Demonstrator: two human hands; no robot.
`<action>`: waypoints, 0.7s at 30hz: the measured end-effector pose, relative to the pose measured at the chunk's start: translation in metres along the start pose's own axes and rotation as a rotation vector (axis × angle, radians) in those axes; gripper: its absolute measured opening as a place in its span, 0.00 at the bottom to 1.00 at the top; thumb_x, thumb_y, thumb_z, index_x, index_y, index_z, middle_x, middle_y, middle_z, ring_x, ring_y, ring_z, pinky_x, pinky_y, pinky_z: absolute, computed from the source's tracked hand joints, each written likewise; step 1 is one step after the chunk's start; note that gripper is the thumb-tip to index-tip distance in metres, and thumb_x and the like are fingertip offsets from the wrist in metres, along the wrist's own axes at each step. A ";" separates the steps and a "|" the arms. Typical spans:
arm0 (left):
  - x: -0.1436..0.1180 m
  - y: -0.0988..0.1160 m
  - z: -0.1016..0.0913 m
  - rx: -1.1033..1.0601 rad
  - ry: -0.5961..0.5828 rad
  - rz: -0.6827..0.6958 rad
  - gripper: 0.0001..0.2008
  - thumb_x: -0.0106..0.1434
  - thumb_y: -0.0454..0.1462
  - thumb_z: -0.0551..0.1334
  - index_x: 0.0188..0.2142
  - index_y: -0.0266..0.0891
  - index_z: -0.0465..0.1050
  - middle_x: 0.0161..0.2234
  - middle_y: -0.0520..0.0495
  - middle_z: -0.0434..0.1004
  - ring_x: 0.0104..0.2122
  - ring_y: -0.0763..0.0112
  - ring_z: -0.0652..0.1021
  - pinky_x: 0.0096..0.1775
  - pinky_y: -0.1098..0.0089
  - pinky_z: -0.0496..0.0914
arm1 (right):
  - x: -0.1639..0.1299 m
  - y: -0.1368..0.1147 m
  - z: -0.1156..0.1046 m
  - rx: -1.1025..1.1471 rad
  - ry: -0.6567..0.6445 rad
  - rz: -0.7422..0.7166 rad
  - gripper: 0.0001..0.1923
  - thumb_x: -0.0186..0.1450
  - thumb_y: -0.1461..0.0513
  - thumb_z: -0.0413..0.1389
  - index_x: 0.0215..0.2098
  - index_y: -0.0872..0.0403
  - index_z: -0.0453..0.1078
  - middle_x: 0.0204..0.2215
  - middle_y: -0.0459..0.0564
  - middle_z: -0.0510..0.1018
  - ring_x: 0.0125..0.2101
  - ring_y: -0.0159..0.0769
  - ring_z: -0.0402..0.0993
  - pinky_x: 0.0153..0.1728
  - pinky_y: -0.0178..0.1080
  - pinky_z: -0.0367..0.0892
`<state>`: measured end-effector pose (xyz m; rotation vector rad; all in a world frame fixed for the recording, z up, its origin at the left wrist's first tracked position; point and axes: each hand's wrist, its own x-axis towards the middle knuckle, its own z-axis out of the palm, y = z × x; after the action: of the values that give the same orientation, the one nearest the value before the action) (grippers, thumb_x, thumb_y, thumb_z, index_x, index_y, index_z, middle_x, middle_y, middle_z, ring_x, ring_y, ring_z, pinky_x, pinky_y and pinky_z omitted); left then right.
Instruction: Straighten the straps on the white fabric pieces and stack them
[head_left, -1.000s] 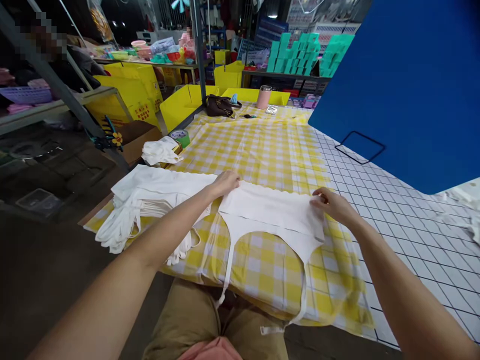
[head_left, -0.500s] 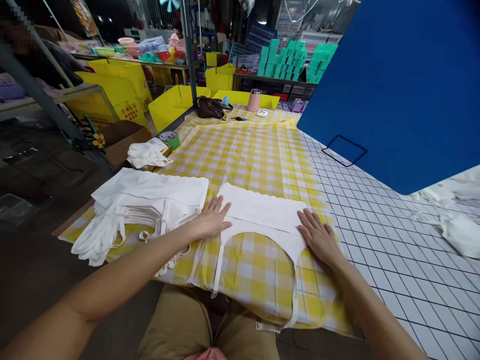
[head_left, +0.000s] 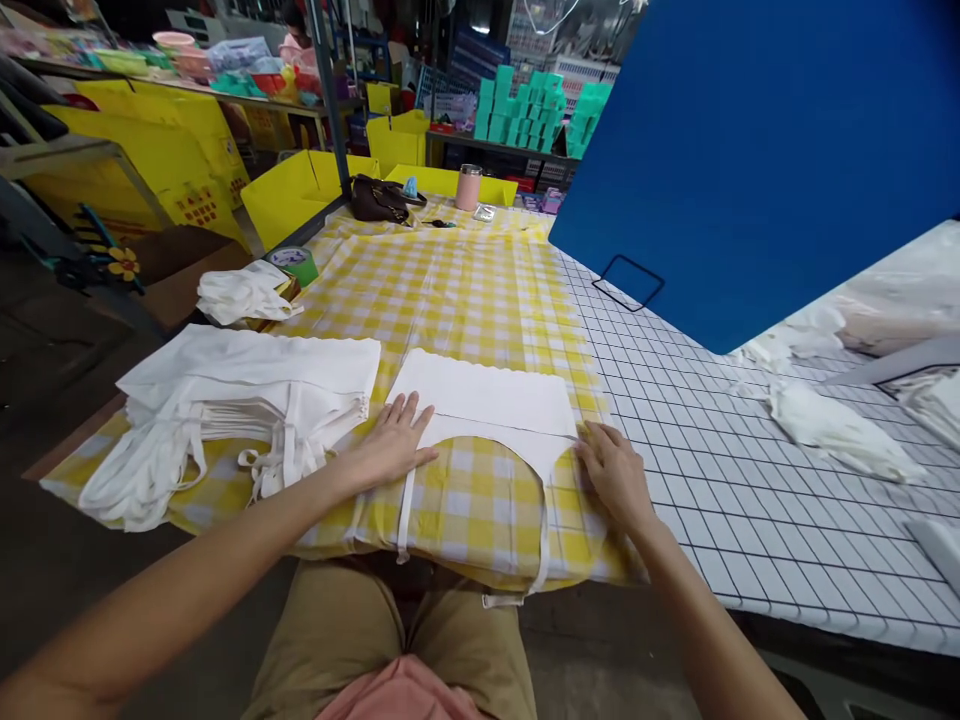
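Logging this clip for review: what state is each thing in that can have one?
White cloth piece: spread flat on the checked tablecloth, straps hanging over the table edge.
Left hand: open, palm down on its left lower corner.
Right hand: open, fingers on its right edge.
Stack of white pieces: piled flat, straps loose.
Pink tumbler: upright, lidded.
Brown bag: lying slumped.

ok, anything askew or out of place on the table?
Mostly tidy. The white cloth piece lies flat under the left hand and right hand, but its straps dangle over the table edge, and loose white pieces lie crumpled at the right.
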<state>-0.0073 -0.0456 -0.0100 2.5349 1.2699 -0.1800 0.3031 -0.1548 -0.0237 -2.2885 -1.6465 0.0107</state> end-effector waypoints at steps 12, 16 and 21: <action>-0.032 0.026 0.003 0.048 0.041 -0.147 0.11 0.65 0.33 0.48 0.40 0.30 0.67 0.40 0.36 0.69 0.40 0.60 0.73 0.40 0.66 0.66 | -0.076 -0.062 0.001 0.117 -0.084 0.008 0.10 0.61 0.59 0.44 0.24 0.51 0.59 0.24 0.50 0.70 0.25 0.37 0.65 0.26 0.38 0.57; -0.035 0.025 -0.001 0.010 -0.038 -0.164 0.12 0.65 0.33 0.47 0.38 0.30 0.68 0.39 0.38 0.72 0.38 0.61 0.75 0.37 0.66 0.66 | -0.079 -0.056 -0.007 0.383 -0.108 0.227 0.11 0.60 0.54 0.45 0.26 0.51 0.59 0.17 0.45 0.68 0.19 0.35 0.65 0.21 0.36 0.57; -0.049 0.031 0.005 0.064 0.024 -0.179 0.16 0.65 0.41 0.50 0.42 0.29 0.66 0.40 0.36 0.70 0.35 0.55 0.76 0.32 0.64 0.67 | -0.090 -0.048 -0.018 0.764 -0.218 0.392 0.15 0.56 0.49 0.50 0.30 0.51 0.58 0.15 0.39 0.63 0.16 0.33 0.65 0.18 0.35 0.60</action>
<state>-0.0123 -0.1017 0.0037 2.4811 1.5243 -0.2332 0.2321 -0.2291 -0.0098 -1.9756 -0.9814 0.8463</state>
